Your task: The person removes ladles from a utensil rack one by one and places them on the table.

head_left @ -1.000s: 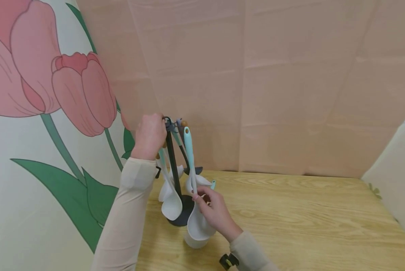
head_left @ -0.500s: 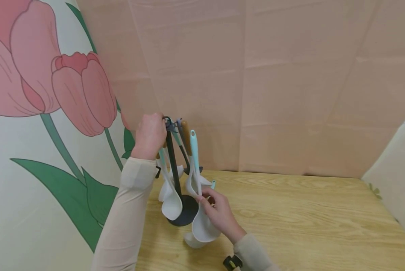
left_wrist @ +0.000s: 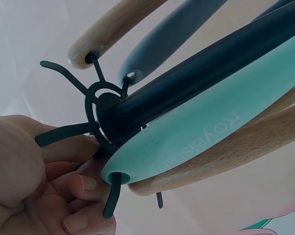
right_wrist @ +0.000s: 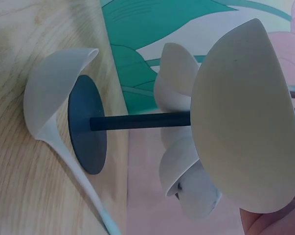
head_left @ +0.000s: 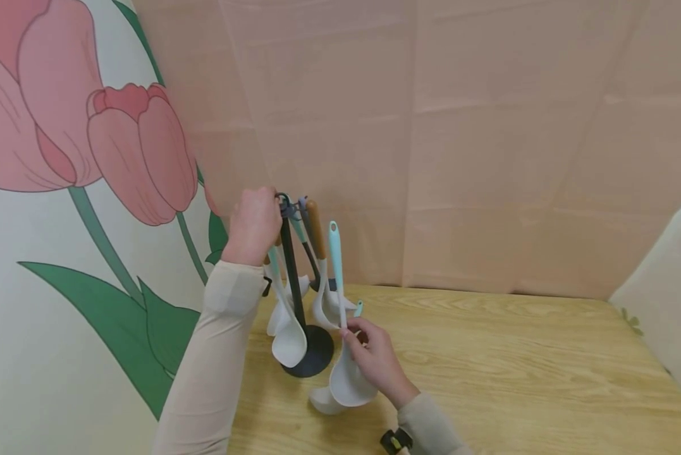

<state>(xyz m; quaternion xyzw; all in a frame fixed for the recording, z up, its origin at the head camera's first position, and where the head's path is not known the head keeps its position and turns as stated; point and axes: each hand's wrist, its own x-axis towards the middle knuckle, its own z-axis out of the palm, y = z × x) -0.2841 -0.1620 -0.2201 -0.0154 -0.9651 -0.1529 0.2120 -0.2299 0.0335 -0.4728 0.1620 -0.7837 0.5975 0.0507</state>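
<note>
My left hand (head_left: 251,224) grips the top of a black utensil stand (head_left: 292,272), its fingers curled in at the hook ring (left_wrist: 90,115). Pinched low on the shaft by my right hand (head_left: 377,360) is a white ladle (head_left: 351,382) with a turquoise handle. Its handle end stands upright, to the right of the hooks and apart from them. The back of its bowl fills much of the right wrist view. Several utensils hang from the ring, among them a turquoise handle (left_wrist: 186,125), a blue-grey handle (left_wrist: 171,39) and wooden handles. Two hooks at the left of the ring carry nothing.
A second white ladle (right_wrist: 56,93) with a mint handle lies on the wood-grain table (head_left: 516,366), beside the stand's round base (right_wrist: 86,132). A tulip-painted wall (head_left: 147,151) rises at the left, and a wall covered in brownish-pink sheeting (head_left: 488,158) stands behind.
My right hand has moved the ladle to the right, away from the stand, which uncovers a wooden-handled utensil and more of the base. My left hand has stayed at the stand's top.
</note>
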